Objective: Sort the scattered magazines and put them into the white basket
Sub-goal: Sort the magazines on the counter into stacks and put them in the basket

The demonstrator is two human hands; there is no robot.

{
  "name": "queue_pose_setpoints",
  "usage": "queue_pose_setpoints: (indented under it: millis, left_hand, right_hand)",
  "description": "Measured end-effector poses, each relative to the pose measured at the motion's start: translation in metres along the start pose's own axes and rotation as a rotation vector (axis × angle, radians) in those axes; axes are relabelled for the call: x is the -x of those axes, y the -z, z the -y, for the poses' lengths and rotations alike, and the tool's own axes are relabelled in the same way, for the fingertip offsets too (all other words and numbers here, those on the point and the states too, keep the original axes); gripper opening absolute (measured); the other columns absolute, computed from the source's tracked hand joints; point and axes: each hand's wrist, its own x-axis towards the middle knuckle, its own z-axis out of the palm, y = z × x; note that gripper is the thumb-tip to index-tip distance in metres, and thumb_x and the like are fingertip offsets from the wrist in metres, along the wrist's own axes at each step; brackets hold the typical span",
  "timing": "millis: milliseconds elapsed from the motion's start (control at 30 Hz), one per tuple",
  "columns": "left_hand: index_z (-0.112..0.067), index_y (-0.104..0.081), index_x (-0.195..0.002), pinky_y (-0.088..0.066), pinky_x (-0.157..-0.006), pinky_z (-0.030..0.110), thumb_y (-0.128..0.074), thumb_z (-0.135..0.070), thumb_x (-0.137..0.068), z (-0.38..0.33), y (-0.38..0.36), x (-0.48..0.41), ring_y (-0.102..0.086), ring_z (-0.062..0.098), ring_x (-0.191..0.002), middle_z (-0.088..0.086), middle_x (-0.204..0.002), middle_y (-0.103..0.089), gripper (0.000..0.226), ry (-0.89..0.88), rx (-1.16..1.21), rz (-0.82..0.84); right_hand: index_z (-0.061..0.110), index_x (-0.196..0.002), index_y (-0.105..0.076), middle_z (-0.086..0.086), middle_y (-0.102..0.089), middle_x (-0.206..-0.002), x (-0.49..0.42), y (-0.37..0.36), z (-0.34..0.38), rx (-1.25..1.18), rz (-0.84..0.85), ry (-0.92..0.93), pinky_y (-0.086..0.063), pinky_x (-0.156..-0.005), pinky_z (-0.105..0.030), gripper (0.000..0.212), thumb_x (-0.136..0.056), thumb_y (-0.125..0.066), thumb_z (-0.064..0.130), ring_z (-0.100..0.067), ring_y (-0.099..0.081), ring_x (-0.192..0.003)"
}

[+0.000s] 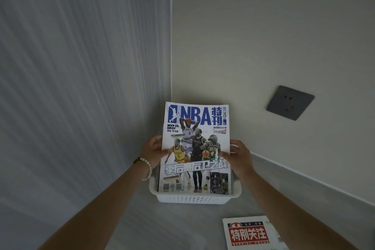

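At the side edges of the NBA magazine (195, 138), the fingers (162, 151) are pinching the pages, with the thumbs lying on the cover and the rest curling behind it. The left hand (152, 151) is gripping the left edge and the right hand (240, 158) the right edge, at roughly matching height, about midway up the cover. The magazine is standing nearly upright, cover facing the person. Its lower end is sitting inside the white basket (192, 199); whether it is touching the bottom cannot be told. The basket is resting on the grey floor in the corner of two walls. A second magazine (248, 233), red-titled, is lying flat on the floor nearer the person, well apart from the basket, so the sorting is judged unfinished.

The step in hand appears to be seating the magazine. It is going well if both grips are staying level, the spine is not twisting, and the lower edge is bearing on the basket before either hand is letting go. If one hand is releasing early, the glossy pages are likely to fan or slump.
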Motion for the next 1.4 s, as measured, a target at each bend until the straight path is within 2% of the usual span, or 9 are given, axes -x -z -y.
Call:
queue_pose_setpoints:
  millis: [133, 200, 300, 467, 633, 767, 1000, 1133, 1400]
  left_hand:
    - [-0.009, -0.054, -0.118, -0.052, -0.061, 0.019, -0.066, 0.004, -0.076, -0.006, 0.001, 0.005, -0.064, 0.017, -0.085, 0.011, -0.116, -0.065, 0.046, -0.057, 0.014, -0.074]
    - [-0.01, -0.054, -0.12, -0.052, -0.069, 0.023, -0.068, 0.002, -0.075, -0.007, 0.0, 0.009, -0.063, 0.021, -0.097, 0.01, -0.119, -0.064, 0.048, -0.077, 0.003, -0.108]
    - [-0.013, -0.05, -0.126, -0.049, -0.083, 0.029, -0.07, 0.0, -0.075, -0.011, -0.005, 0.018, -0.057, 0.026, -0.114, 0.01, -0.126, -0.058, 0.057, -0.128, -0.044, -0.128]
    - [-0.019, -0.047, -0.131, -0.044, -0.089, 0.029, -0.071, -0.016, -0.078, -0.016, -0.025, 0.038, -0.047, 0.019, -0.119, 0.006, -0.136, -0.048, 0.058, -0.209, -0.184, -0.05]
    - [-0.022, -0.039, -0.137, -0.042, -0.099, 0.032, -0.069, -0.033, -0.079, -0.023, -0.073, 0.065, -0.047, 0.021, -0.124, 0.002, -0.134, -0.05, 0.066, -0.26, -0.349, 0.092]
    - [-0.026, -0.031, -0.142, -0.038, -0.106, 0.035, -0.067, -0.037, -0.079, -0.025, -0.135, 0.092, -0.039, 0.025, -0.132, 0.007, -0.145, -0.039, 0.074, -0.263, -0.441, 0.186]
    - [-0.02, -0.024, -0.144, -0.029, -0.111, 0.032, -0.068, -0.039, -0.078, -0.019, -0.285, 0.144, -0.031, 0.022, -0.137, 0.006, -0.15, -0.03, 0.082, -0.258, -0.576, 0.393]
    - [-0.019, -0.024, -0.145, -0.027, -0.112, 0.03, -0.067, -0.04, -0.079, -0.007, -0.379, 0.187, -0.03, 0.021, -0.138, 0.006, -0.151, -0.03, 0.082, -0.284, -0.635, 0.544]
    - [-0.017, -0.021, -0.145, -0.03, -0.109, 0.029, -0.064, -0.042, -0.08, 0.028, -0.538, 0.274, -0.034, 0.02, -0.136, 0.005, -0.152, -0.028, 0.082, -0.282, -0.69, 0.761]
  right_hand:
    - [0.006, -0.109, -0.059, -0.015, -0.069, -0.103, 0.001, 0.002, 0.0, 0.078, -0.053, 0.011, -0.053, -0.068, -0.027, 0.035, -0.076, -0.07, 0.0, -0.022, -0.066, -0.079]
    - [0.005, -0.108, -0.062, -0.015, -0.07, -0.103, 0.002, 0.004, 0.0, 0.054, -0.062, -0.003, -0.054, -0.068, -0.027, 0.033, -0.076, -0.07, 0.0, -0.023, -0.067, -0.08]
    - [0.006, -0.102, -0.065, -0.014, -0.07, -0.106, 0.006, 0.012, -0.001, -0.027, -0.056, -0.067, -0.054, -0.087, -0.044, 0.028, -0.075, -0.071, 0.001, -0.027, -0.068, -0.091]
    - [0.009, -0.111, -0.064, -0.012, -0.067, -0.116, 0.018, 0.045, 0.0, 0.076, -0.05, -0.035, -0.052, -0.082, -0.02, 0.034, -0.078, -0.071, 0.007, -0.016, -0.062, -0.094]
    - [0.006, -0.131, -0.052, -0.01, -0.054, -0.135, 0.041, 0.107, -0.007, 0.098, -0.005, -0.085, -0.041, -0.09, -0.024, 0.052, -0.083, -0.069, 0.015, -0.022, -0.055, -0.118]
    - [0.013, -0.141, -0.039, -0.007, -0.039, -0.147, 0.067, 0.184, -0.031, 0.166, -0.002, -0.148, -0.038, -0.104, -0.032, 0.068, -0.082, -0.069, 0.03, -0.02, -0.039, -0.134]
    - [0.024, -0.144, -0.03, -0.007, -0.031, -0.152, 0.138, 0.357, -0.097, 0.221, -0.146, -0.277, -0.031, -0.108, -0.038, 0.084, -0.074, -0.071, 0.047, -0.025, -0.034, -0.137]
    - [0.015, -0.144, -0.031, -0.011, -0.04, -0.147, 0.187, 0.45, -0.136, 0.218, -0.255, -0.347, -0.035, -0.098, -0.033, 0.084, -0.075, -0.072, 0.042, -0.026, -0.042, -0.131]
    - [0.013, -0.137, -0.041, -0.01, -0.046, -0.141, 0.274, 0.592, -0.203, 0.131, -0.42, -0.41, -0.035, -0.103, -0.036, 0.077, -0.073, -0.075, 0.038, -0.025, -0.044, -0.127]
